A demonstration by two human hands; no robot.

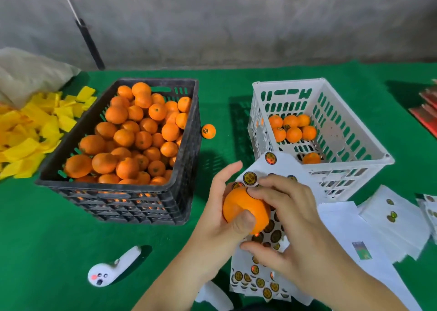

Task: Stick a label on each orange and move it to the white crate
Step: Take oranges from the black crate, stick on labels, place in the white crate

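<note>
A green table [59, 239] holds a black crate [184, 168] heaped with oranges. Right of it stands the white crate [350, 149], a few oranges inside. In front of the white crate, the left hand [220, 216] grips an orange [241, 206]; the right hand [290, 218] presses fingertips onto it, over a sticker sheet [260, 280].

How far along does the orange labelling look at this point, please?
Early. Done: a handful of oranges lie in the white crate. In hand: the left hand grips one orange while the right hand presses on it, over the label sheet. Left: the heaped black crate, plus a labelled orange loose on the cloth.
</note>
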